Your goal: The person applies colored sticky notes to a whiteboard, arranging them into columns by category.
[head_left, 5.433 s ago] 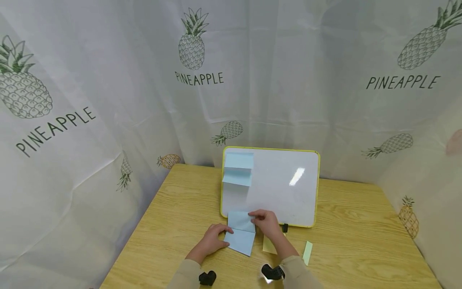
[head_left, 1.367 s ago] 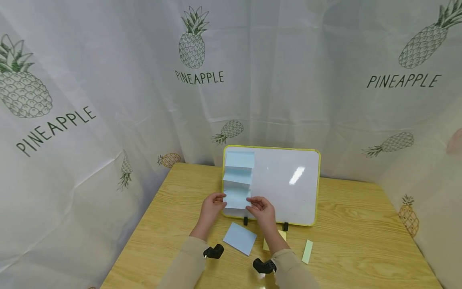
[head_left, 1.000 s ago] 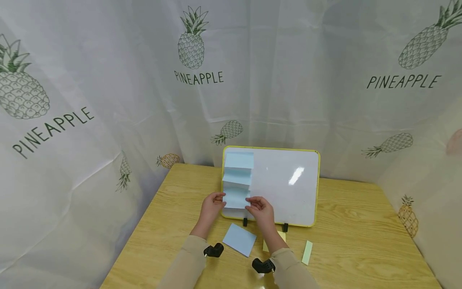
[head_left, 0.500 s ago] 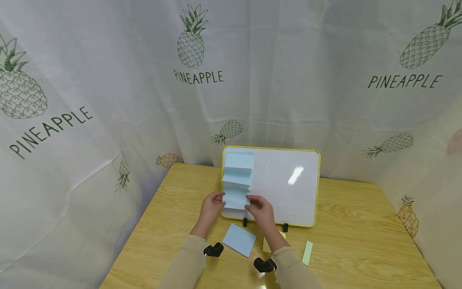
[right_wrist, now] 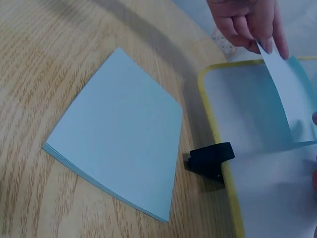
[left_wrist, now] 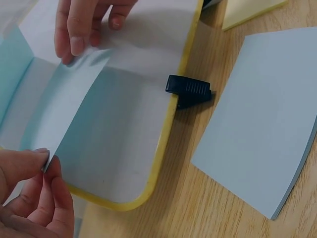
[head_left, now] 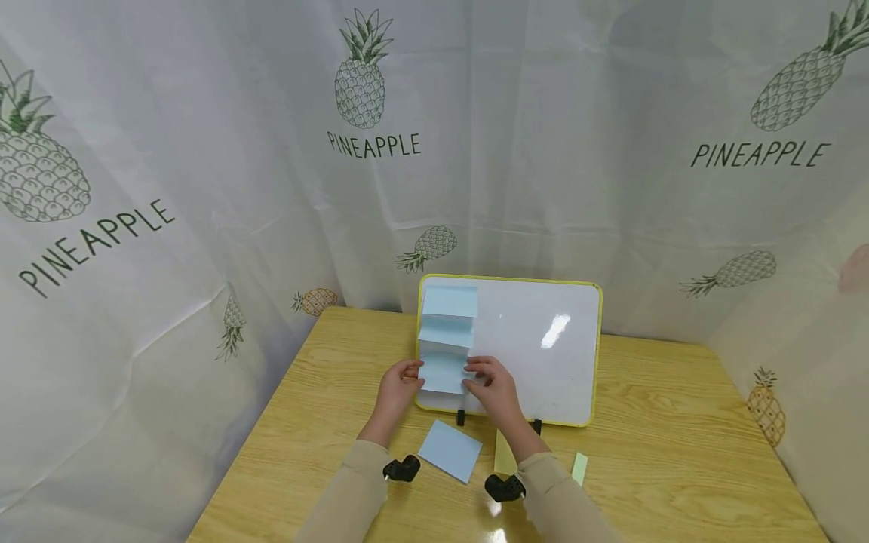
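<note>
A light blue sticky note (head_left: 443, 372) lies low on the left side of the whiteboard (head_left: 526, 347), below two more blue notes (head_left: 449, 301). My left hand (head_left: 398, 392) pinches its lower left corner between thumb and fingers, and the bottom edge lifts off the board in the left wrist view. At the note's right edge, the fingertips of my right hand (head_left: 493, 388) touch its upper part, with the thumb apart from it. A pad of blue sticky notes (right_wrist: 119, 139) lies on the table in front of the board.
Black clip-like feet (left_wrist: 188, 91) grip the whiteboard's yellow lower edge. A yellow sticky pad (head_left: 504, 457) lies partly under my right forearm, with a narrow green pad (head_left: 579, 468) to its right. A pineapple-print curtain (head_left: 529, 151) hangs behind the wooden table (head_left: 665, 422).
The upper blue note was peeled off the pad and brought up to the whiteboard. Lately my right fingers have shifted up along its right edge, while my left hand stays put.
</note>
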Demonstrator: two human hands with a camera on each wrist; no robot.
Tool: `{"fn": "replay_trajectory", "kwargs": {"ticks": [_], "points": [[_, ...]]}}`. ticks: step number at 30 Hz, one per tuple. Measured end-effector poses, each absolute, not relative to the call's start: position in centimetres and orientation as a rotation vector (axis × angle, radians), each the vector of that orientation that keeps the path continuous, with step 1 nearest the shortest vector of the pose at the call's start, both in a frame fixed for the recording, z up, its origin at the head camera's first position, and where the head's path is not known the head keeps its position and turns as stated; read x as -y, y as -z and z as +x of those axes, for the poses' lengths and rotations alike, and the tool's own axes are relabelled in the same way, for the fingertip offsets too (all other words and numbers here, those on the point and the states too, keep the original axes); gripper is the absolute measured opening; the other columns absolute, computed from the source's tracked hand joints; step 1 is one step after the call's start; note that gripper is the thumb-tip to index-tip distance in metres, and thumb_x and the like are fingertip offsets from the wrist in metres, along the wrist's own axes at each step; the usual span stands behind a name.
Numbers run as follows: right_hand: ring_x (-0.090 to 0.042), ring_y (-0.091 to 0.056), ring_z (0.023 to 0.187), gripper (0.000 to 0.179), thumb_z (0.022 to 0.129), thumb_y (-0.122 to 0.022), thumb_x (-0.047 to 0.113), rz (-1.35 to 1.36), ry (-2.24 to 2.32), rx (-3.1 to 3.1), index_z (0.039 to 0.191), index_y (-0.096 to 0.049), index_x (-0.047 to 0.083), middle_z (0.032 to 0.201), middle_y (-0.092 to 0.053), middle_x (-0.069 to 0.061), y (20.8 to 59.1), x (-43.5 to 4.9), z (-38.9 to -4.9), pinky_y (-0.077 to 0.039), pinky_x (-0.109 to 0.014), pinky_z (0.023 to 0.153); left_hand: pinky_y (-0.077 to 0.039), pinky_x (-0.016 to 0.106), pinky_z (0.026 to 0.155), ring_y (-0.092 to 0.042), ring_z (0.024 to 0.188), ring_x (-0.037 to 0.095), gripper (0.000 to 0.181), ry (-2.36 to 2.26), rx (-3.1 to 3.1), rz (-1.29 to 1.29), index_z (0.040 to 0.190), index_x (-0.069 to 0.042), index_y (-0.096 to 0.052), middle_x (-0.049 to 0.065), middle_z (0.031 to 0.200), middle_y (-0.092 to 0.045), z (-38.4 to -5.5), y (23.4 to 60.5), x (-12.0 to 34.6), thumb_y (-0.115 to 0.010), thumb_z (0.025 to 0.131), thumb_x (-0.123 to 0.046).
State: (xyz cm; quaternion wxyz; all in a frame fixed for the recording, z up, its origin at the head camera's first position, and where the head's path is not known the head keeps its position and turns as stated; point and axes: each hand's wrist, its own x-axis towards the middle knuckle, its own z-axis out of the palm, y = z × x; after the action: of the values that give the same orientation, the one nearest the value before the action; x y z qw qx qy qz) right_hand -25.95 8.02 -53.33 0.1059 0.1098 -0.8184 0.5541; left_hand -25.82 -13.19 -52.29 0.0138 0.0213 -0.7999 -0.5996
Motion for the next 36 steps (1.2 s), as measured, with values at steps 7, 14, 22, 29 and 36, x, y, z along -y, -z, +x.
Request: {"fn": "replay_trajectory", "kwargs": {"ticks": [7,14,22,29,36], "points": [[-0.016,-0.055,0.091,0.023,0.082,-0.078,0.003,0.306,-1.587,2.457,0.103,-0.075,0.011,0.118,-0.060,0.003,53.2,-8.0,-26.2,-0.048,-0.031,0.072,-0.052,0.037,0.075,-0.061,0.089,0.023,0.034,1.897,2.479,0.048,0.122,-0.001,-0.063,0.012,0.098,-0.060,-25.6,52.3,13.2,-0.067,0.089,0.004],[-0.019,-0.054,0.091,0.026,0.079,-0.080,0.000,0.309,-1.520,2.492,0.103,-0.074,0.008,0.114,-0.061,-0.001,52.5,-7.7,-26.6,-0.048,-0.031,0.072,-0.052,0.036,0.074,-0.061,0.086,0.023,0.038,1.903,2.475,0.050,0.126,-0.002,-0.060,0.011,0.094,-0.060,-25.8,52.4,13.3,-0.067,0.089,0.004],[-0.018,-0.049,0.083,0.031,0.077,-0.080,0.001,0.335,-1.377,2.607,0.106,-0.071,0.008,0.106,-0.061,-0.002,51.5,-7.5,-26.9,-0.045,-0.032,0.070,-0.052,0.034,0.074,-0.061,0.090,0.025,0.044,1.867,2.499,0.070,0.131,-0.003,-0.058,0.010,0.097,-0.059,-26.1,52.6,13.3,-0.067,0.089,0.004],[-0.018,-0.049,0.082,0.035,0.077,-0.081,0.004,0.407,-1.246,2.677,0.110,-0.069,0.008,0.108,-0.063,-0.004,50.9,-7.2,-27.2,-0.044,-0.035,0.071,-0.051,0.034,0.074,-0.060,0.088,0.024,0.048,1.820,2.518,0.077,0.133,-0.006,-0.057,0.011,0.095,-0.059,-26.2,52.6,13.3,-0.067,0.087,0.005],[-0.018,-0.051,0.081,0.037,0.077,-0.082,0.009,0.459,-1.147,2.739,0.112,-0.069,0.008,0.109,-0.064,-0.004,50.5,-6.7,-27.6,-0.045,-0.035,0.071,-0.051,0.034,0.073,-0.061,0.087,0.024,0.049,1.825,2.523,0.064,0.135,-0.006,-0.056,0.011,0.094,-0.060,-26.3,52.4,13.2,-0.066,0.088,0.006]]}}
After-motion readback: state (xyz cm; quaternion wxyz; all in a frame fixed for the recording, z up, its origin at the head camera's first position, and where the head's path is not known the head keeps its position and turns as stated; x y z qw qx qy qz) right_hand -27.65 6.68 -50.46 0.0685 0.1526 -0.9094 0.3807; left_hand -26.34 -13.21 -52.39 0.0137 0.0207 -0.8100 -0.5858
